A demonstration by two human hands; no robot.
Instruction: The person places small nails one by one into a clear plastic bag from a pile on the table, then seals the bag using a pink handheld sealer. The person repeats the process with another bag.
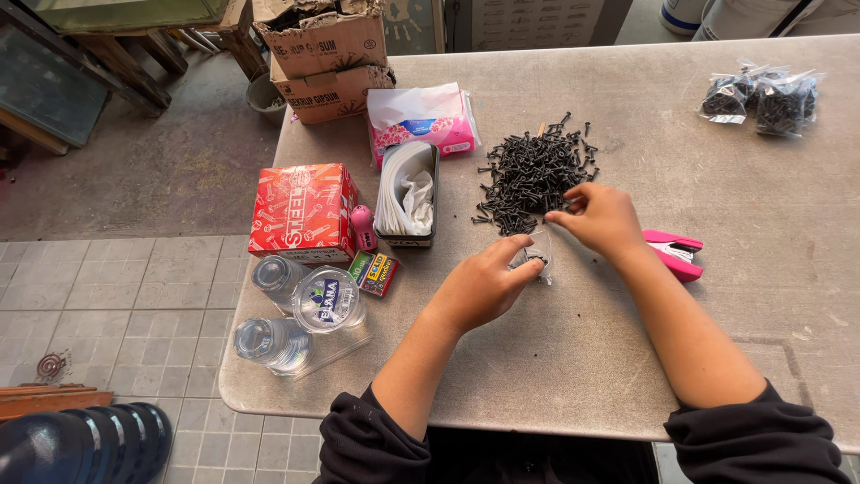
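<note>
Small clear bag (536, 257) sits pinched in the left hand (484, 287) just below the screw pile (533, 175); the right hand (602, 218) pinches screws at the pile's edge; sharp points could snag the thin plastic, or screws could miss its narrow mouth.

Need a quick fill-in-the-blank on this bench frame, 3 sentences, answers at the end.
1. The left hand holds a small clear ____ open near the pile of black screws.
2. The right hand reaches into the screw pile, and just to its right on the table lies a ____ stapler.
3. At the table's far right corner lie filled bags of ____.

Answers: bag; pink; screws
</note>
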